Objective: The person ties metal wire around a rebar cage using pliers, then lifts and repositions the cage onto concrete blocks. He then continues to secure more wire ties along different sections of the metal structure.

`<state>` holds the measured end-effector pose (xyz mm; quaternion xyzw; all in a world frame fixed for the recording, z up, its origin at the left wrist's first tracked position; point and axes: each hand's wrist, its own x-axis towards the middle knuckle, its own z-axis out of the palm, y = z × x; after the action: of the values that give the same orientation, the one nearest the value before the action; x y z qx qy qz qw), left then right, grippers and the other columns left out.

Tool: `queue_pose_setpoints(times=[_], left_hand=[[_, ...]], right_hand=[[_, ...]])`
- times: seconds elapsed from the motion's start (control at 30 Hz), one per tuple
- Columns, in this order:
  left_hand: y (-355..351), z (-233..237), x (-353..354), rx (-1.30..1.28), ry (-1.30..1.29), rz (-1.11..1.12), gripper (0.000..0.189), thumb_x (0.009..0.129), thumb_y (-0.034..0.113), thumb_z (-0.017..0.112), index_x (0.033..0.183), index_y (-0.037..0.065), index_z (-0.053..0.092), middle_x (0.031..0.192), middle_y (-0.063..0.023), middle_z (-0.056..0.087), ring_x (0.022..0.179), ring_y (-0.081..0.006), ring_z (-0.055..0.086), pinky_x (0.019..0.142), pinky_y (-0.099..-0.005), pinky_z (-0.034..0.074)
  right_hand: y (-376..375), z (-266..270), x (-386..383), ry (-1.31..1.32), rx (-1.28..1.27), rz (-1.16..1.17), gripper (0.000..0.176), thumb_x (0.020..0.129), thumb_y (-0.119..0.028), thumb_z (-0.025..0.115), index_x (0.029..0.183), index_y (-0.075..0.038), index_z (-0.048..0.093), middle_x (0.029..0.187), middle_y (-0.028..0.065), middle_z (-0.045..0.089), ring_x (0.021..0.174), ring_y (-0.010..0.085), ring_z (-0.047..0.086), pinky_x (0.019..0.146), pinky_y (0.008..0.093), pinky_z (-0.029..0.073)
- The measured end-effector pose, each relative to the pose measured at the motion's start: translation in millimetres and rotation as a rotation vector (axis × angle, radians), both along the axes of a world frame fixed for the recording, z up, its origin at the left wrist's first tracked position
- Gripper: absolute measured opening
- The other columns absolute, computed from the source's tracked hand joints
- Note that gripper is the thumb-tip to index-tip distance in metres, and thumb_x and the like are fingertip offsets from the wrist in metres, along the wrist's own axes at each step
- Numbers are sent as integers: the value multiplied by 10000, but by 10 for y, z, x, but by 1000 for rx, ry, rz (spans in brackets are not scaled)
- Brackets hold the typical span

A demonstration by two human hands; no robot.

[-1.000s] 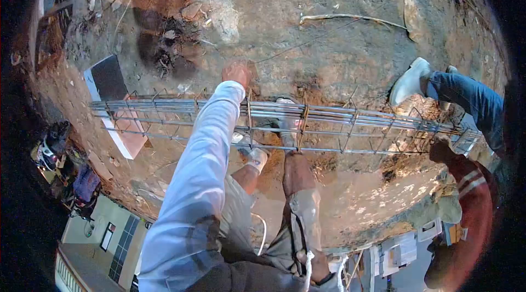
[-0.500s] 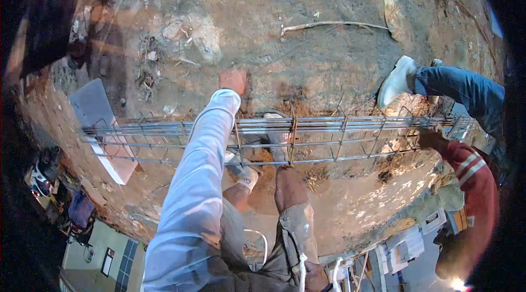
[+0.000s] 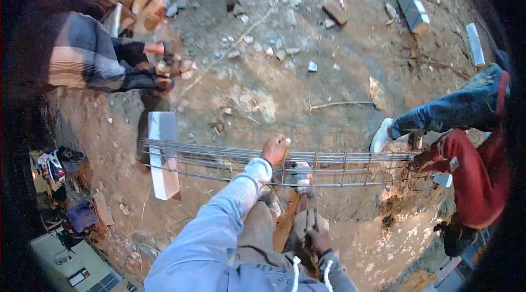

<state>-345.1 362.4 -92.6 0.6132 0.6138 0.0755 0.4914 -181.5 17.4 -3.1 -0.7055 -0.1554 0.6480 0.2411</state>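
Observation:
A long rebar cage (image 3: 356, 174), made of steel bars with square stirrups, lies across in front of my legs. My left hand (image 3: 275, 150), its fingers curled closed, is at the cage's far-side bars left of my foot; whether it grips a bar or something small is hidden. Low by my right thigh, my right hand (image 3: 319, 241) is closed round a dark two-pronged tool like pincers (image 3: 311, 216), its tips pointing toward the cage. The cage's left end rests on a pale block (image 3: 165, 185).
At right, a co-worker in a red sleeve (image 3: 466, 166) has a hand (image 3: 424, 159) at the cage's end. Another person (image 3: 93, 59) is at upper left. Pale blocks (image 3: 408, 1), stones and a stick (image 3: 342, 103) lie on the dirt. A motorcycle (image 3: 52, 168) stands at left.
My view has shifted, bringing the person at left and more blocks into sight. My left hand has come down from beyond the cage to its bars. My right hand now shows with the tool.

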Motion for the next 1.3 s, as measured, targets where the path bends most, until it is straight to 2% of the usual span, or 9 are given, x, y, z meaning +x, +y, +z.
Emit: queue_pose_setpoints(times=[0.07, 0.17, 0.23, 0.37, 0.43, 0.67, 0.73, 0.97, 1.3], left_hand=[[-223, 460, -75, -23, -183, 140, 337, 838, 323, 550, 945, 6, 588, 649, -96, 579, 575, -203, 541, 563, -350, 432], [-463, 1286, -242, -2, -301, 187, 357, 837, 339, 562, 958, 5, 592, 602, -51, 540, 540, -124, 497, 509, -307, 415], [-556, 2119, -330, -147, -410, 273, 359, 845, 339, 555, 980, 10, 594, 610, -53, 550, 520, -120, 493, 477, -301, 404], [-962, 2852, -549, 28, -371, 137, 344, 878, 325, 519, 985, 5, 589, 623, -27, 561, 510, -114, 490, 463, -280, 396], [-1125, 3139, -611, -215, -626, 163, 328, 884, 320, 515, 1001, 22, 587, 641, -6, 558, 506, -114, 486, 471, -267, 396], [-1628, 4023, -1028, -105, -763, -85, 252, 859, 231, 513, 1028, 58, 584, 788, 13, 560, 683, -75, 481, 586, -245, 400], [-1663, 3943, -1258, -71, -654, -137, 253, 849, 221, 515, 1036, 64, 583, 809, 17, 556, 689, -80, 474, 596, -245, 396], [-2058, 4002, -1652, 33, -659, -127, 285, 826, 215, 537, 1057, 49, 565, 831, -40, 580, 740, -131, 525, 658, -280, 427], [-2323, 3822, -1953, 17, -468, 50, 342, 881, 252, 516, 1142, 36, 561, 889, -55, 629, 706, -117, 567, 627, -264, 466]], right_hand=[[884, 864, -41, -215, 169, 74, 260, 809, -261, 557, 873, -10, 579, 695, 90, 572, 623, 168, 561, 554, 319, 444], [1386, 2090, -73, -436, 289, 113, 309, 829, -284, 565, 985, -17, 561, 745, 107, 572, 646, 161, 555, 584, 322, 453], [1226, 2220, -150, -392, 614, -252, 307, 828, -251, 591, 1024, -16, 556, 771, 86, 584, 609, 162, 552, 540, 305, 451], [1203, 2827, -158, -562, 832, -59, 301, 814, -174, 610, 1063, -16, 549, 796, 78, 598, 590, 170, 555, 520, 302, 454], [1375, 3272, -229, 73, 624, -171, 295, 811, -123, 607, 1078, -13, 543, 829, 70, 606, 611, 170, 559, 543, 287, 453], [1627, 3521, -935, -591, 1340, 720, 306, 639, -5, 580, 927, -91, 631, 926, 102, 603, 959, 285, 550, 803, 395, 442], [1631, 3524, -1090, -692, 1487, 941, 388, 584, -23, 581, 959, -114, 628, 998, 66, 581, 1026, 300, 506, 938, 410, 361], [1689, 3598, -1343, -599, 1565, 1125, 260, 653, -95, 583, 909, -125, 622, 847, 71, 536, 861, 272, 509, 828, 386, 410], [1914, 3315, -1273, -696, 1423, 939, 305, 616, -38, 588, 915, -97, 606, 885, 112, 521, 883, 306, 497, 761, 387, 426]])
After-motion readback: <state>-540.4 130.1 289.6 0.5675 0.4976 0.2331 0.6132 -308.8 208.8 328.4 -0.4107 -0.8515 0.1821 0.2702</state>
